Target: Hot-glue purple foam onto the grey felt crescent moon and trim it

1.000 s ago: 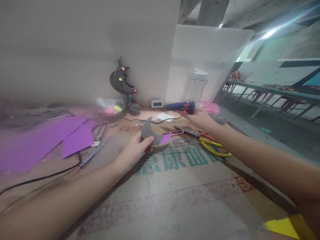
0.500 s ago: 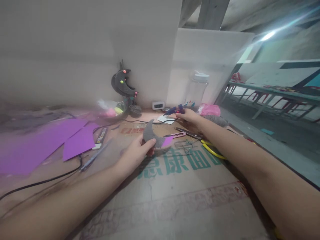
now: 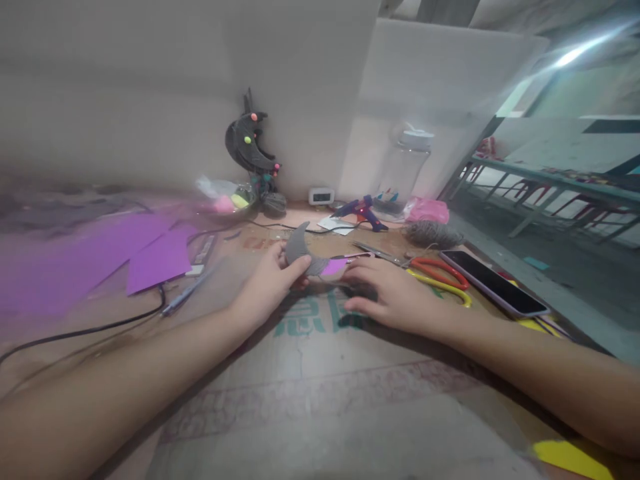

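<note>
Over the printed cardboard (image 3: 345, 407), your left hand (image 3: 273, 283) pinches the grey crescent (image 3: 298, 251) between thumb and fingers; its long axis slants from an upper horn (image 3: 303, 231) pointing away from you down rightward to a purple tip (image 3: 333, 267). Just beside that, your right hand (image 3: 393, 293) curves, thumb and fingers apart.

Large green Chinese characters (image 3: 300, 319) are printed on the cardboard (image 3: 380, 427) covering the counter; the right hand (image 3: 393, 293) partly hides them, and none can be read with certainty. A red printed band (image 3: 300, 399) nearer the front and a faint reddish print (image 3: 257, 240) farther back are illegible, as is the small white clock's (image 3: 321, 196) dark display.
</note>
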Action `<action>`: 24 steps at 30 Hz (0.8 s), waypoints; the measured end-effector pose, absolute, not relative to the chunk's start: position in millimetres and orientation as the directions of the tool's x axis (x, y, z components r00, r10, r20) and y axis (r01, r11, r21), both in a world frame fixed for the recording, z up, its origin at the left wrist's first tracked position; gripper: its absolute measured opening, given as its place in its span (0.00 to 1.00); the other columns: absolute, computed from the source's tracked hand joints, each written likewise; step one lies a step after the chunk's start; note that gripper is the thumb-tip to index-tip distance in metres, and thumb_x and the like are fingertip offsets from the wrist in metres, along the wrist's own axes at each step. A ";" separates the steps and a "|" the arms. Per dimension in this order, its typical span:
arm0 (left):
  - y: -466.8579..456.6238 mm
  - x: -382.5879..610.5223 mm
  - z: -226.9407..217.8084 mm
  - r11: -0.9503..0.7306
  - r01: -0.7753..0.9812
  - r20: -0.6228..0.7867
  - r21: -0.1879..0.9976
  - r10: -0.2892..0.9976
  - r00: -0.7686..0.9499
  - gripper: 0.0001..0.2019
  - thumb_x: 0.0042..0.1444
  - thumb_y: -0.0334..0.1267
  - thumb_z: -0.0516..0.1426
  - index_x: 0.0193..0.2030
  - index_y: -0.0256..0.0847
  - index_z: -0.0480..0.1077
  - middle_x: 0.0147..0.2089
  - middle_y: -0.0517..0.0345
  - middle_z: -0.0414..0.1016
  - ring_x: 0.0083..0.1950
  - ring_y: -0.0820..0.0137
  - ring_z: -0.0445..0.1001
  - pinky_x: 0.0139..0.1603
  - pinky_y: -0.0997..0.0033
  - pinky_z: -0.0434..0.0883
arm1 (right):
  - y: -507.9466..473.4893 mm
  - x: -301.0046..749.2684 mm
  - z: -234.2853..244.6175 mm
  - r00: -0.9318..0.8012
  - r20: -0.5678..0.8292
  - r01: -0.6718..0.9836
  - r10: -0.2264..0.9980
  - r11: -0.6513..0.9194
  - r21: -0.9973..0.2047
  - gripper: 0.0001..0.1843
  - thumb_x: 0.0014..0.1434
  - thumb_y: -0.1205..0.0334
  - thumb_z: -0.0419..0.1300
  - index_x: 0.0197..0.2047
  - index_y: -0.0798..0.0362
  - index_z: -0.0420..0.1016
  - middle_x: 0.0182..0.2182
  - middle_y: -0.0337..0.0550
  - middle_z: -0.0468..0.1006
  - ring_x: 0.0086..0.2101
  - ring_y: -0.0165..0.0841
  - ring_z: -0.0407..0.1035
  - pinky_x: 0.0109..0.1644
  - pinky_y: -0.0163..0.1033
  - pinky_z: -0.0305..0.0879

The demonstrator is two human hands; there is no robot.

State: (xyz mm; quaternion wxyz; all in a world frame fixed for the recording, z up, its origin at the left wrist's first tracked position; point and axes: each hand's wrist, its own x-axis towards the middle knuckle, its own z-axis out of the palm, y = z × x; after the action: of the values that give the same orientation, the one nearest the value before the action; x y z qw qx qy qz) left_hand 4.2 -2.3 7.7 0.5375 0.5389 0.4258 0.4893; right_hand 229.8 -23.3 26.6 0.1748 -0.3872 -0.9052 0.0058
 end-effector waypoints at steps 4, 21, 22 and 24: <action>-5.1 4.1 10.6 -0.099 0.007 0.097 0.995 0.986 0.135 0.35 0.51 0.39 0.63 0.65 0.41 0.55 0.27 0.68 0.70 0.24 0.74 0.69 0.29 0.74 0.65 | -28.3 221.6 11.2 -0.694 0.391 0.609 0.605 0.782 -0.129 0.10 0.66 0.58 0.57 0.40 0.53 0.78 0.38 0.49 0.80 0.41 0.39 0.72 0.48 0.44 0.66; -12.2 1.1 -1.6 -0.340 0.337 0.210 0.878 0.906 0.367 0.26 0.51 0.43 0.64 0.58 0.46 0.67 0.42 0.55 0.78 0.40 0.63 0.76 0.39 0.67 0.70 | -36.6 223.7 14.0 -0.601 0.467 0.640 0.648 0.741 -0.204 0.13 0.69 0.59 0.52 0.40 0.53 0.77 0.30 0.42 0.81 0.27 0.29 0.71 0.33 0.33 0.62; -12.8 1.3 -0.9 -0.367 0.358 0.234 0.859 0.902 0.363 0.26 0.51 0.43 0.64 0.57 0.45 0.68 0.45 0.54 0.77 0.41 0.63 0.76 0.41 0.66 0.70 | -37.0 223.1 14.2 -0.618 0.473 0.633 0.628 0.754 -0.175 0.13 0.69 0.60 0.52 0.41 0.53 0.77 0.30 0.42 0.82 0.27 0.30 0.72 0.32 0.33 0.62; -13.8 1.8 0.8 -0.415 0.409 0.270 0.813 0.890 0.367 0.25 0.52 0.42 0.64 0.57 0.45 0.68 0.49 0.53 0.76 0.43 0.63 0.76 0.45 0.64 0.70 | -38.1 221.5 14.3 -0.655 0.495 0.609 0.570 0.787 -0.099 0.13 0.69 0.60 0.51 0.42 0.53 0.77 0.30 0.43 0.82 0.27 0.31 0.73 0.32 0.34 0.62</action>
State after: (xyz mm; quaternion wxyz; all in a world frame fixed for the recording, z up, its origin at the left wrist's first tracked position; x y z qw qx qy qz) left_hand 1.8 -13.8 0.8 0.3298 0.7581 0.4286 0.3645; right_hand 221.5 -38.1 14.3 0.2590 -0.3245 -0.9090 -0.0378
